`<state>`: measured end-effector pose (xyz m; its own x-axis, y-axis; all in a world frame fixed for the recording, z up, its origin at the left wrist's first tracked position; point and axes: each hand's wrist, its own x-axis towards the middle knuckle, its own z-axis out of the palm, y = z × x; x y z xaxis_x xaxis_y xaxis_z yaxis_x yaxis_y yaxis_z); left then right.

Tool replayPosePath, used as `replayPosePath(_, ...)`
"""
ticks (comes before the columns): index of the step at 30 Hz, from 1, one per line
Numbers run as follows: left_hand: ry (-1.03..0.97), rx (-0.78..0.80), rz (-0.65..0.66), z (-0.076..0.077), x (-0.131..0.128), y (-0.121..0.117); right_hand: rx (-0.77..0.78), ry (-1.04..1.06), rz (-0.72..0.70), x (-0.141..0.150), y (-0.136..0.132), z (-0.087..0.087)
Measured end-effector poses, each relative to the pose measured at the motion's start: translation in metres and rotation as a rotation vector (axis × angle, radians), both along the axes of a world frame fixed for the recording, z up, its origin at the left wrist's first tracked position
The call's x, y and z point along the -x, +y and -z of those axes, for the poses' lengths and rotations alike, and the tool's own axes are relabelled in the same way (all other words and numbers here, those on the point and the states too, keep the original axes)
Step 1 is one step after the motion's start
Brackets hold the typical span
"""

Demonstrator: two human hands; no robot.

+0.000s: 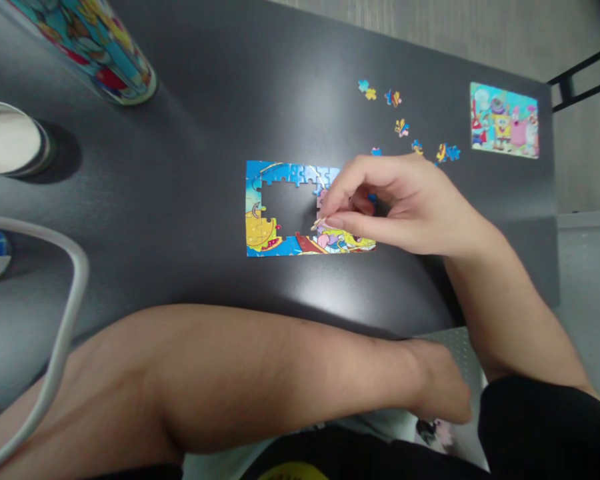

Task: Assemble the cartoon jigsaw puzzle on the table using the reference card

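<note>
My right hand (395, 203) is over the right part of a partly assembled jigsaw puzzle (260, 233). Thumb and forefinger pinch a small puzzle piece (319, 224), seen nearly edge-on at the right side of the gap in the puzzle's middle. The puzzle's joined border shows blue sky, a yellow burger shape and pink and yellow cartoon parts; my hand covers its upper right. Across the table's near edge lies my left forearm, and my left hand (443, 383) bends down at its end, its fingers hidden.
Loose puzzle pieces (401, 127) lie scattered beyond my right hand. A small cartoon picture card (505, 120) sits at the table's far right. On the left stand a tall printed cylinder (125, 73) and an open round can (10, 137); a white cable (73, 293) loops in front.
</note>
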<state>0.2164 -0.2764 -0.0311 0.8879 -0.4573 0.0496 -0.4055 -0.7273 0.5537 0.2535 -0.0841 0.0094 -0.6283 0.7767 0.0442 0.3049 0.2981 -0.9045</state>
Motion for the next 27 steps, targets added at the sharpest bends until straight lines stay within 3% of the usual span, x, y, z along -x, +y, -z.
replayPosePath(5,-0.02,0.02,-0.016,0.008,-0.006,-0.01,-0.167,-0.009,-0.061,0.002,-0.001,-0.002)
replayPosePath(13,-0.037,0.121,-0.051,0.019,-0.01,-0.021,-0.121,-0.029,-0.034,0.014,-0.001,0.002)
replayPosePath(18,-0.035,0.143,-0.056,0.018,-0.01,-0.019,-0.174,-0.072,-0.065,0.016,-0.001,0.0)
replayPosePath(27,-0.025,0.128,-0.035,0.013,-0.007,-0.013,-0.152,-0.155,0.071,0.016,0.001,0.005)
